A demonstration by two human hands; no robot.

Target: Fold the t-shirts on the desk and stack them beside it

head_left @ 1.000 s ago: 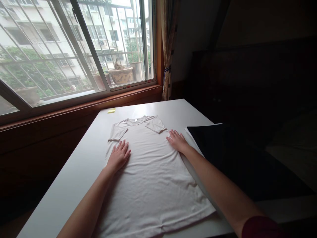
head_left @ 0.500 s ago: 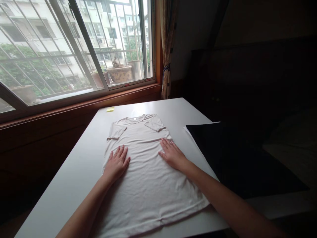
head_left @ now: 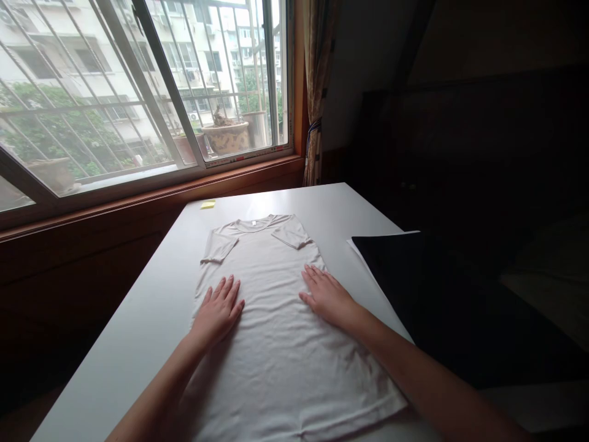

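Note:
A light cream T-shirt (head_left: 271,331) lies spread on the white table (head_left: 133,319), its neckline toward the window and its hem toward me. Both short sleeves are folded inward onto the front. My left hand (head_left: 219,312) rests flat on the shirt's left side, fingers stretched out. On the right side, my right hand (head_left: 329,294) also lies flat with its fingers extended, touching the fabric. Small creases run across the cloth between the two hands. Neither hand grips anything.
A yellow sticky note (head_left: 208,204) lies near the table's far left corner. At the right edge rests a large black sheet (head_left: 442,307) with a white underside. Beyond the table are a barred window (head_left: 151,92) and a tied curtain (head_left: 315,104).
The view has shifted slightly, so the table and shirt sit a little lower and to the right. Both hands stay flat on the shirt, and the right one is slightly nearer me.

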